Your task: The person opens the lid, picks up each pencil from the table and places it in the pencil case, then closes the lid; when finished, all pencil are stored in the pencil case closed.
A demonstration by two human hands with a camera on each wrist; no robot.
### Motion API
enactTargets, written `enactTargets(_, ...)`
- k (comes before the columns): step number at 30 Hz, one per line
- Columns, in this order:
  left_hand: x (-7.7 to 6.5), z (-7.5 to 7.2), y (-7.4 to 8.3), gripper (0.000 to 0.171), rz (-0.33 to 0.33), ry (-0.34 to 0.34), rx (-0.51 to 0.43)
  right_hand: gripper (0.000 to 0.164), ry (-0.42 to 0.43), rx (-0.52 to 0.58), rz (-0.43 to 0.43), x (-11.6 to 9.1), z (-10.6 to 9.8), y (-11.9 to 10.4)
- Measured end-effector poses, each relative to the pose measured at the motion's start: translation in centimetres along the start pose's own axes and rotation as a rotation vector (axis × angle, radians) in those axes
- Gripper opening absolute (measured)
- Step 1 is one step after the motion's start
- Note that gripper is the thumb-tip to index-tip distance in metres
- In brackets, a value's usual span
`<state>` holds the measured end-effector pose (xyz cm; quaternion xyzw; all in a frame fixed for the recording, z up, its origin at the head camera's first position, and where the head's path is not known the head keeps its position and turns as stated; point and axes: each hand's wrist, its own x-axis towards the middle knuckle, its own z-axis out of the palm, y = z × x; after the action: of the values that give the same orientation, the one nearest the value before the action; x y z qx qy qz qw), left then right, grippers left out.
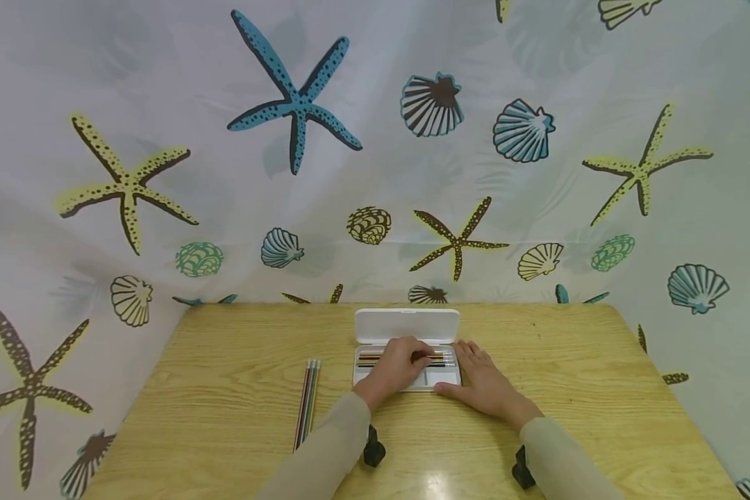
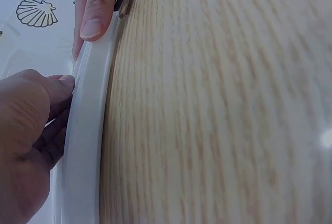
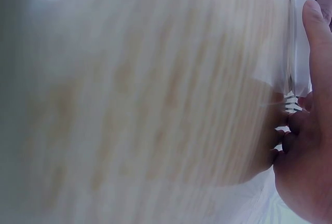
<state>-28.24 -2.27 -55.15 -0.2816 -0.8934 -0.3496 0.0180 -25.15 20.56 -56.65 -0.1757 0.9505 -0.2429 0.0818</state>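
Open white pencil case (image 1: pixel 442 376). The left hand (image 1: pixel 395 367) curls over the stored pencils (image 1: pixel 438 356) inside; whether it pinches one cannot be told. The right hand (image 1: pixel 486 383), fingers extended, rests along the case's right edge. Loose pencils (image 1: pixel 307 403) lie left of the case.

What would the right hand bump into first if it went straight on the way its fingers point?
Probably the open lid of the white box: the right hand points toward that lid's right end, though depth is hard to judge.
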Motion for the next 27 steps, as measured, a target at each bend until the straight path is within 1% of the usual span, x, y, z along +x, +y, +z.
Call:
enactTargets(4,-0.1,-0.1,0.0,0.016,-0.019,0.002,-0.018,0.111,0.002,-0.009,0.001,0.1,0.1,0.0)
enactTargets(7,-0.1,-0.4,0.0,0.016,-0.007,0.027,-0.030,0.111,0.011,-0.008,0.001,0.2,0.1,0.1)
enactTargets(11,-0.2,-0.9,0.1,0.017,-0.009,0.052,-0.044,0.111,0.009,-0.007,0.002,0.1,0.1,0.0)
enactTargets(14,-0.5,-1.4,0.1,0.018,-0.033,0.064,-0.073,0.112,-0.002,-0.005,0.012,0.1,0.0,-0.1)
enactTargets(17,-1.0,-2.1,0.0,0.019,-0.053,0.089,-0.112,0.113,-0.009,-0.001,0.022,0.0,-0.1,-0.3)
enactTargets(22,-1.8,-3.1,-0.6,0.021,-0.095,0.132,-0.162,0.112,-0.011,0.004,0.023,0.0,-0.2,-0.3)
enactTargets(27,-2.7,-4.2,-1.6,0.022,-0.117,0.184,-0.176,0.112,0.001,0.003,0.006,0.1,0.0,-0.1)
